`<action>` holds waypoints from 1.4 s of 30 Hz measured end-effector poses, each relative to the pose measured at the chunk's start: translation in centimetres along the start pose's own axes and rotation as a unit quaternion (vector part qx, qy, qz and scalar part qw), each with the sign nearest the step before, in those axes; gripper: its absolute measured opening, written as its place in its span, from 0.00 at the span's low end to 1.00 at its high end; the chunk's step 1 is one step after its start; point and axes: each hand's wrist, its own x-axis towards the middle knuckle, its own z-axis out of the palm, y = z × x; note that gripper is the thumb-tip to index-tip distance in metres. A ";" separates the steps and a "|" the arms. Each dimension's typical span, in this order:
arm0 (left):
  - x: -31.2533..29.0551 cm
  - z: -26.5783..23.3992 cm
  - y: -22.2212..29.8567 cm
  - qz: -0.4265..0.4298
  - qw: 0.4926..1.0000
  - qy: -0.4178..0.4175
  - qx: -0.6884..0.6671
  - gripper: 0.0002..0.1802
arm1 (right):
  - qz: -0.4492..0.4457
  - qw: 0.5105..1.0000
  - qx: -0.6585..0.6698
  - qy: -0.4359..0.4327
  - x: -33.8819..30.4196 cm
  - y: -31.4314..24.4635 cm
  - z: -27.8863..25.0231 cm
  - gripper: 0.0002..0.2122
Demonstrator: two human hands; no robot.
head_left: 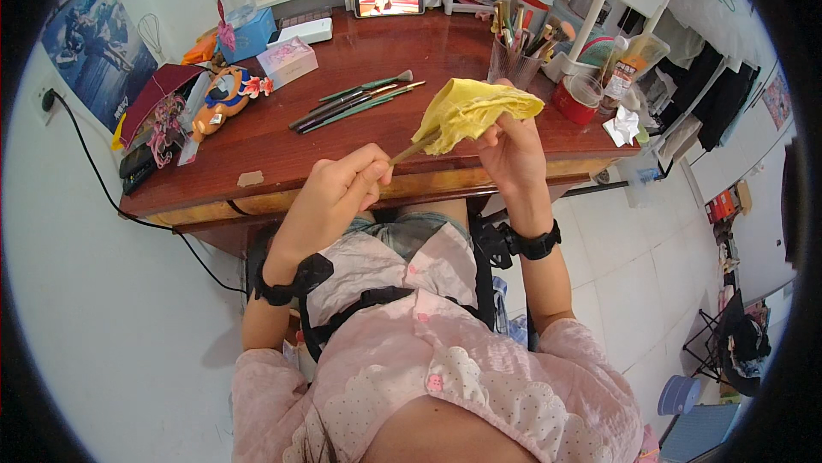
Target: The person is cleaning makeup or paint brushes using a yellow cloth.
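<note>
Slanting up and to the right, the wooden brush handle [409,151] runs from the left hand [330,197], fingers pinched on its lower end, into the yellow cloth [471,110] gripped by the right hand [511,150] above the counter [282,159] edge

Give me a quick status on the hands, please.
Left hand grips brush handle. Right hand wraps yellow cloth round its tip. Nothing in the way.
</note>
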 end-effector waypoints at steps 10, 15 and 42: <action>-0.2 0.5 0.9 0.036 0.993 0.094 0.066 0.04 | -0.080 0.982 -0.158 0.064 0.0 0.1 1.2 0.04; -0.1 1.2 -0.3 0.102 0.973 0.175 0.108 0.02 | -0.087 0.970 -0.206 0.099 -0.2 0.3 2.3 0.04; -0.3 0.5 -0.5 -0.058 0.985 -0.021 -0.159 0.07 | -0.074 0.988 -0.131 0.025 -0.9 1.2 3.0 0.06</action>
